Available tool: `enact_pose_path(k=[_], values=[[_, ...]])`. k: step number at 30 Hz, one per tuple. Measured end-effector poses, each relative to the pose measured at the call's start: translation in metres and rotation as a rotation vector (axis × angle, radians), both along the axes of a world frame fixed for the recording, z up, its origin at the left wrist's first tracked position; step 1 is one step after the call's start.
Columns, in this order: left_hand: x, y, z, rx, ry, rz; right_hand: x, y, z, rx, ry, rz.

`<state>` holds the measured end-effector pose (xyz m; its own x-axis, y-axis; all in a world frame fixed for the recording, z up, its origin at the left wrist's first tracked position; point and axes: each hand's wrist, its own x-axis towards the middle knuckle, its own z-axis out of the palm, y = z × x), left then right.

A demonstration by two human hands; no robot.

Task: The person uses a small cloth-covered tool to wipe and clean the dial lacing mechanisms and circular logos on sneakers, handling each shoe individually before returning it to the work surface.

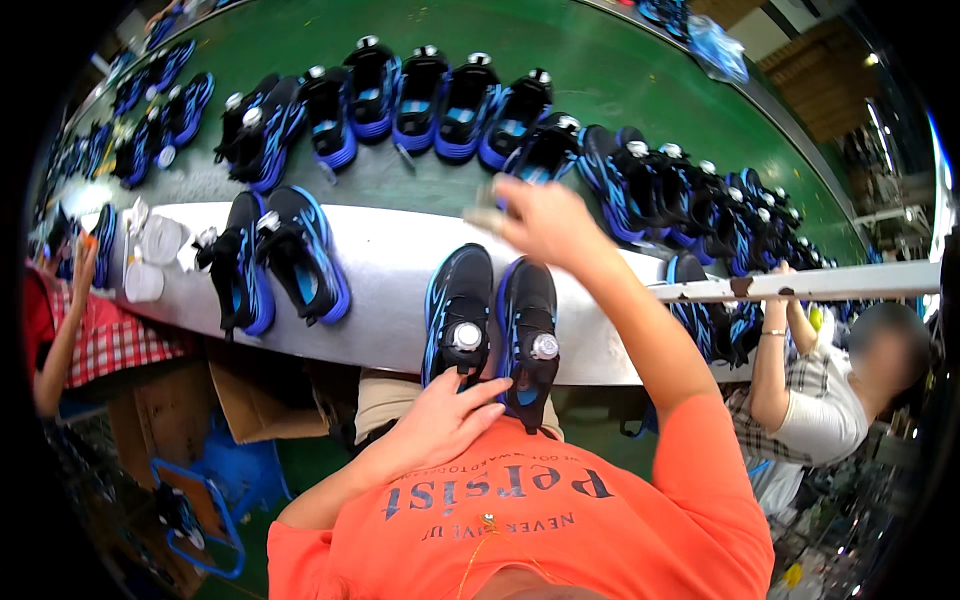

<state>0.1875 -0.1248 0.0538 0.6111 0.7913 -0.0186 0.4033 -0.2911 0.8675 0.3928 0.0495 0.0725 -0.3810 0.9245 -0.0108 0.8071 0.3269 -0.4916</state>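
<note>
A pair of black sneakers with blue-purple soles stands in front of me on the steel bench edge, toes pointing away. The left shoe (462,300) and right shoe (527,320) each have a white round dial on the tongue. My left hand (445,415) lies at their heel ends with fingers spread, touching the collars; it hides part of the left shoe's opening. Above the toes, my right hand (548,222) reaches out over the bench toward the line of shoes. Its fingertips are smeared by motion, and whether they hold anything cannot be made out.
Another pair of sneakers (300,255) sits to the left, beside white plastic containers (160,240). Several more shoes (420,100) line the green conveyor belt (270,45). A white metal bar (800,284) juts in at right. Co-workers sit at both sides; a cardboard box (255,400) is below.
</note>
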Motion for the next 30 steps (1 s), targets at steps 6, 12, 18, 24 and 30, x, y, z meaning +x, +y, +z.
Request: enact_pose_path(k=[6,12,18,24,30], values=[[0.043,0.017,-0.031,0.085,0.467,-0.064,-0.015,0.093,-0.066,0.029,-0.234,-0.454],[0.045,0.037,-0.033,0.052,0.507,0.044,0.028,0.096,-0.091,0.219,-0.145,-0.419],[-0.007,0.081,-0.012,0.077,0.713,0.096,0.076,0.100,-0.076,0.234,-0.345,-0.350],[-0.004,0.076,-0.025,0.045,0.664,0.101,-0.033,0.113,0.006,0.224,-0.180,-0.195],[-0.010,0.083,-0.027,0.153,0.598,0.055,-0.097,0.174,-0.083,0.162,-0.244,-0.135]])
